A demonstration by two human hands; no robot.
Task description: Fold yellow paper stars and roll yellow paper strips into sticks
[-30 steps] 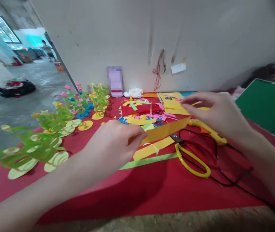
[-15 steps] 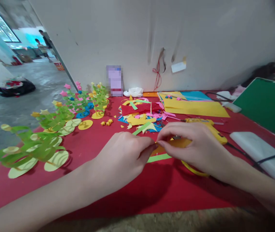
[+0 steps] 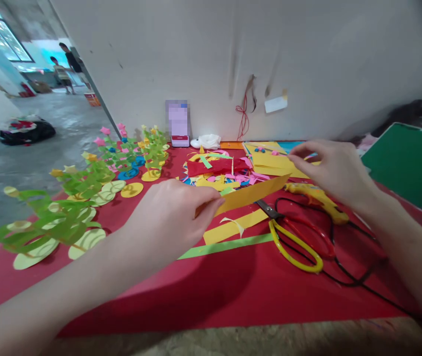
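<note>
Red table (image 3: 181, 306) across the bottom of the frame. Low centre: green strip (image 3: 226, 246), lying flat; flat yellow strip (image 3: 216, 234) above it in the frame, pale curl of scrap on top. Right of centre, scissors (image 3: 274, 213), blades toward upper left.

Left hand (image 3: 176, 212), mid-frame: thumb and fingers pinched on the near end of an orange-yellow strip (image 3: 253, 193), raised at centre. Its long axis slants from the pinch up toward the right. Free end lies just below the fingertips of the right hand (image 3: 339, 165), apart from them. Left is the nearer, being in contact; right is curled to a narrow gap, nothing seen in it.

Yellow glue gun (image 3: 324, 202) below the right hand. Farther: scrap pile (image 3: 218, 170), yellow sheets (image 3: 270, 165), phone (image 3: 178, 121) against the wall, screen pixelated. White tag (image 3: 275, 104) on the wall, upper right: no writing legible. No brands readable. Far upper left, 2 people (image 3: 72, 62) standing.
</note>
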